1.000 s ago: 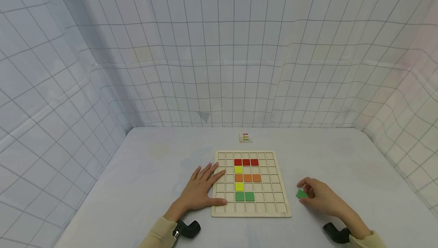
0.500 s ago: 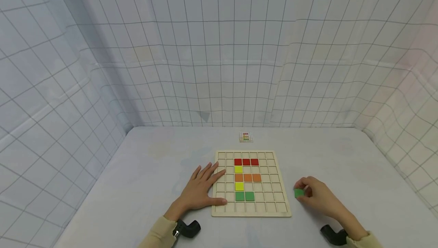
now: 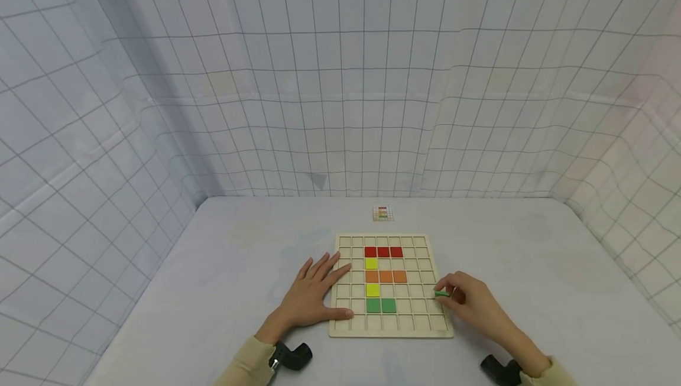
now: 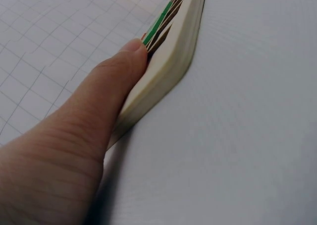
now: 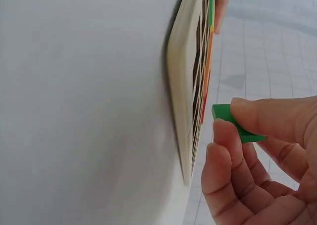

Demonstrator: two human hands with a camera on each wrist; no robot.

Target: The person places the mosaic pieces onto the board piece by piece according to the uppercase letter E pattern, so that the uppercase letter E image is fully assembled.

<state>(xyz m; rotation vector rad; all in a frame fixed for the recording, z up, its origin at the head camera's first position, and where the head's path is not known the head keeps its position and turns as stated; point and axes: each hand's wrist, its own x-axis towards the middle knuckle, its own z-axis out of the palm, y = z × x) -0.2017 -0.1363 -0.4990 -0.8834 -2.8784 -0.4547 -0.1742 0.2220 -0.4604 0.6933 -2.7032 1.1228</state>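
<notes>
A pale wooden grid board (image 3: 415, 321) lies on the table, with square tiles set in some of its cells. Red tiles (image 3: 383, 252) form a row near the top, orange tiles (image 3: 386, 276) a row in the middle, single yellow tiles (image 3: 372, 290) sit between, and two green tiles (image 3: 380, 305) are lower down. My left hand (image 3: 311, 297) rests spread on the board's left side, its thumb (image 4: 116, 69) along the edge. Over the board's right edge, my right hand (image 3: 473, 303) pinches a green tile (image 5: 225, 112) between thumb and fingertips; in the head view it appears edge-on.
A small card (image 3: 382, 213) printed with a coloured grid pattern lies behind the board. Grid-patterned cloth (image 3: 340, 108) hangs around the back and sides of the white table (image 3: 239, 256). Each wrist wears a black device (image 3: 298, 356).
My right hand has carried the green tile leftward from beside the board to over its right edge, tilting it edge-on. My left hand stays in place.
</notes>
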